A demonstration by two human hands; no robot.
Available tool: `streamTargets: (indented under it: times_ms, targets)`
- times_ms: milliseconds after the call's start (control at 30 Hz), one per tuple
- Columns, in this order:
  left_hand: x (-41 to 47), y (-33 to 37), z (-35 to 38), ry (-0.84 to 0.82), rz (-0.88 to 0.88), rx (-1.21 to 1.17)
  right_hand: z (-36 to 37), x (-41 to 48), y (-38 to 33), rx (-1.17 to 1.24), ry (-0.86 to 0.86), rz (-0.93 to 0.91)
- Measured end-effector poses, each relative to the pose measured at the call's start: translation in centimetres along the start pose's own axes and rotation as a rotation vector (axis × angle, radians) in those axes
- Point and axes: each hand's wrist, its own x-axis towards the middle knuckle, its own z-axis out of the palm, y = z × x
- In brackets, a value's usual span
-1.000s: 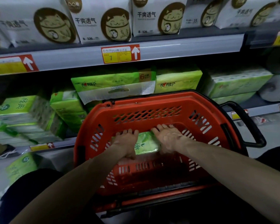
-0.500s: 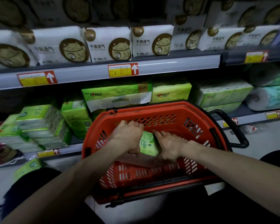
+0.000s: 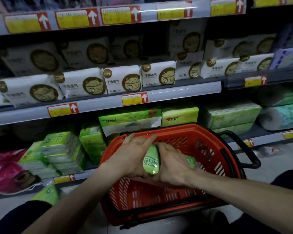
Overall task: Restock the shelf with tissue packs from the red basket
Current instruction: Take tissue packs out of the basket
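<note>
Your L hand (image 3: 130, 156) & R hand (image 3: 172, 164) hold one green tissue pack (image 3: 151, 162) between them. L fingers bend over its top & left side. R fingers wrap round its right side. The pack stands on end w/ its printed end facing you, squeezed snug from both sides. A bit more green peeks out at 3 o'clock of your R hand; can't tell if it's the same pack.

The pack is over the inside of the red basket (image 3: 210, 137), a little toward 9 o'clock from the basket's middle. The basket tips toward you, and its black handle (image 3: 249, 152) sticks out at 3 o'clock.

At 9 o'clock from your hands, a stack of green packs (image 3: 61, 152) sits on the low shelf (image 3: 85, 173). At 12 o'clock, just behind the basket rim, are bigger green packs (image 3: 130, 119). Above those is a row of white packs w/ a cat picture (image 3: 122, 80), and a yellow & red price tag (image 3: 134, 98) sits on the rail under them. Paper rolls (image 3: 281, 117) lie at 2 o'clock. A pink bag (image 3: 5, 168) is far off at 9 o'clock, and one more green pack (image 3: 47, 194) lies low at 8 o'clock
</note>
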Motion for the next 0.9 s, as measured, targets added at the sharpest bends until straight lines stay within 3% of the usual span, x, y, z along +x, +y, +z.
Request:
streamTargets:
  times_ms: [167,333,467,567,633,767,800,900]
  targets:
    - [-1.2,-2.5,-0.4,0.284,-0.077,-0.165,-1.6,0.3,-0.5,0.205,0.057,0.108]
    - [-2.3,-3.9,0.3,0.593,-0.382,-0.820,-3.5,1.3,-0.7,0.567,0.102,0.293]
    - [-2.4,-5.2,0.7,0.652,-0.659,-1.258,-4.4,2.7,-0.6,0.867,0.204,0.377]
    - [-2.5,-4.8,0.4,0.655,-0.721,-1.629,-5.4,3.0,-0.8,1.076,0.230,0.381]
    - [-2.7,-3.9,0.4,0.578,-0.748,-1.684,-5.9,2.6,-1.2,1.141,0.215,0.369]
    - [-3.5,-2.5,0.2,0.044,-0.535,-1.927,-7.3,1.6,-2.0,1.265,0.108,0.282]
    - [-3.6,-2.1,0.1,-0.003,-0.497,-1.964,-7.8,1.4,-2.1,1.284,0.082,0.266]
    - [-3.2,-1.8,0.1,0.137,-0.464,-1.956,-8.5,1.6,-1.6,1.272,0.042,0.202]
